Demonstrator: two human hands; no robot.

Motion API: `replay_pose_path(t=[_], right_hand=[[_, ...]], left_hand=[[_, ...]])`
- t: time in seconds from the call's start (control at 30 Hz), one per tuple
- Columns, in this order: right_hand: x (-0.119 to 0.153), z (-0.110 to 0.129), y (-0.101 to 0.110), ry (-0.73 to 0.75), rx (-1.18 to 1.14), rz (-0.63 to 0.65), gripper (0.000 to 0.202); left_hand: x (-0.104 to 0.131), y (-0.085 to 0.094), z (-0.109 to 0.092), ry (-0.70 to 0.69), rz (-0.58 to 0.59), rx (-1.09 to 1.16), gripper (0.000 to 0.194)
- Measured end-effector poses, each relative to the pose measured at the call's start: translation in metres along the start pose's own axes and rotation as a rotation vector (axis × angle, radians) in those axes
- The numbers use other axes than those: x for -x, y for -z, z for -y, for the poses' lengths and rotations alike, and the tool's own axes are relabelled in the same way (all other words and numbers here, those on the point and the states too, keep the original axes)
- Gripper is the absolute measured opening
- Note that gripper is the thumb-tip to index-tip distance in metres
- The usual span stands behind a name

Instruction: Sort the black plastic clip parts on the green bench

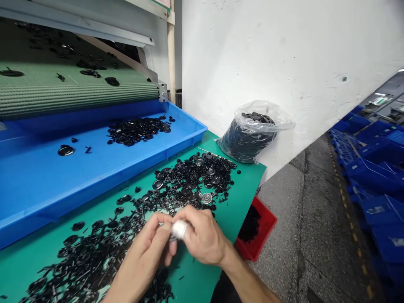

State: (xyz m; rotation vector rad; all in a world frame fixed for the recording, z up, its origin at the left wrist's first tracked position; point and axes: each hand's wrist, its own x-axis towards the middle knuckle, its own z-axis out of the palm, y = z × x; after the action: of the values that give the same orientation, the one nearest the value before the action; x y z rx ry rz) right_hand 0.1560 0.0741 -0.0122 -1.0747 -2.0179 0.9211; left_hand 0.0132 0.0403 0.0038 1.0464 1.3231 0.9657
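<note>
Two narrow pinches, lower centre: left hand (143,254), right hand (206,237) | white item (179,229) seen between (held or worn, cannot be told) | black discs (215,180), centre: likely light, stiff, best gripped by rims

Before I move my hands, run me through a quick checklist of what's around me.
1. Both hands over the table: ok; left hand and right hand meet above the green table.
2. White item at the right hand's fingers identified: cannot tell; it is blurred, and may be held or worn.
3. Black parts on the table gathered in one tight heap: not ok; they spread widely.
4. Clear bag closed: not ok; its mouth is open, black parts inside.
5. Blue tray empty: not ok; black parts lie in it.
6. Red bin full: cannot tell; partly hidden.
</note>
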Motion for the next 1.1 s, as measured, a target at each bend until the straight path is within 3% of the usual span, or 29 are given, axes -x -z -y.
replay_pose_path(t=[0.1, 0.17, 0.23, 0.3, 0.37, 0.47, 0.73, 0.93, 1.0, 1.1], right_hand=[[-0.005, -0.002, 0.004, 0.002, 0.000, -0.021, 0.019], [-0.009, -0.006, 0.018, 0.010, 0.071, -0.027, 0.021], [-0.013, -0.014, 0.040, -0.020, 0.274, -0.110, 0.023], [-0.019, -0.024, 0.063, -0.150, 0.554, -0.200, 0.028], [-0.025, -0.034, 0.080, -0.229, 0.703, -0.176, 0.028], [-0.033, -0.042, 0.087, -0.226, 0.736, -0.102, 0.028], [-0.027, -0.037, 0.075, -0.113, 0.710, -0.158, 0.035], [-0.007, -0.017, 0.036, 0.276, 0.124, -0.183, 0.035], [-0.001, -0.010, 0.023, 0.298, 0.011, -0.171, 0.033], [0.005, -0.001, 0.015, 0.240, -0.065, -0.044, 0.036]], left_hand=[[-0.001, 0.000, 0.000, 0.010, 0.012, 0.022, 0.027], [-0.004, 0.000, 0.000, 0.033, -0.006, 0.115, 0.027], [-0.007, 0.001, -0.001, 0.070, -0.023, 0.256, 0.036], [-0.011, 0.003, -0.002, 0.124, -0.022, 0.405, 0.037], [-0.013, 0.005, -0.003, 0.171, 0.006, 0.519, 0.031], [-0.014, 0.009, -0.002, 0.177, 0.058, 0.625, 0.021], [-0.014, 0.010, -0.002, 0.190, 0.084, 0.682, 0.011], [-0.009, 0.002, -0.004, 0.166, 0.159, 0.579, 0.025], [-0.008, 0.002, -0.002, 0.157, 0.164, 0.546, 0.027], [-0.008, 0.004, 0.001, 0.170, 0.115, 0.472, 0.024]])
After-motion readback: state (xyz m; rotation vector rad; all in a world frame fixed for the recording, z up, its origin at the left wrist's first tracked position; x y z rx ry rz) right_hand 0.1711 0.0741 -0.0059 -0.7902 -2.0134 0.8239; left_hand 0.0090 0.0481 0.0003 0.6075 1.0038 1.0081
